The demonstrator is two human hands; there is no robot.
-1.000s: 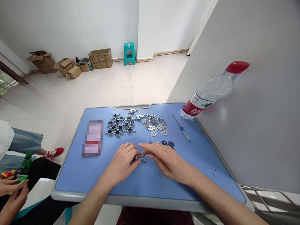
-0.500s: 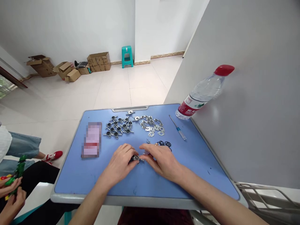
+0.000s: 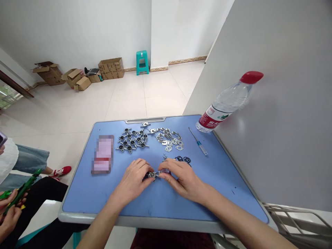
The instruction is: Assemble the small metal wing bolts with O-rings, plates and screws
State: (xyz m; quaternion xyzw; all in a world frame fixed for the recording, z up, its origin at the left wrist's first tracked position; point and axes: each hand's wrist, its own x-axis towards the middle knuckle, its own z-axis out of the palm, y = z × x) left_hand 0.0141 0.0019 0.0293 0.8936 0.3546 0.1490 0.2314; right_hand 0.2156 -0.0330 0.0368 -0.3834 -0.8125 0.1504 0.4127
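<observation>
My left hand (image 3: 137, 177) rests low over the blue table, its fingers and thumb closed on a small metal fitting (image 3: 151, 175) with short pipe stubs. Facing it, my right hand (image 3: 178, 178) pinches a clear purplish handle (image 3: 164, 171) that looks like a small screwdriver's; its tip points at the fitting and is too small to make out. Beyond my left hand lie several similar fittings with black discs (image 3: 132, 142). Curved metal pieces (image 3: 166, 134) and flat metal plates (image 3: 178, 143) lie past my right hand, with black rings (image 3: 187, 159) and tiny screws (image 3: 164, 157) closer in.
A phone-like pixelated object (image 3: 103, 154) lies on the left of the table (image 3: 85, 193). A blue-handled screwdriver (image 3: 198, 142) and a tall water bottle (image 3: 223, 107) are at the right, beside a grey panel (image 3: 280, 121). Another person's hands (image 3: 11, 211) hold a green object at far left.
My right hand has shifted slightly right, and more of the clear purplish handle shows. The fitting in my left hand has turned a little. The other person's green object has tilted.
</observation>
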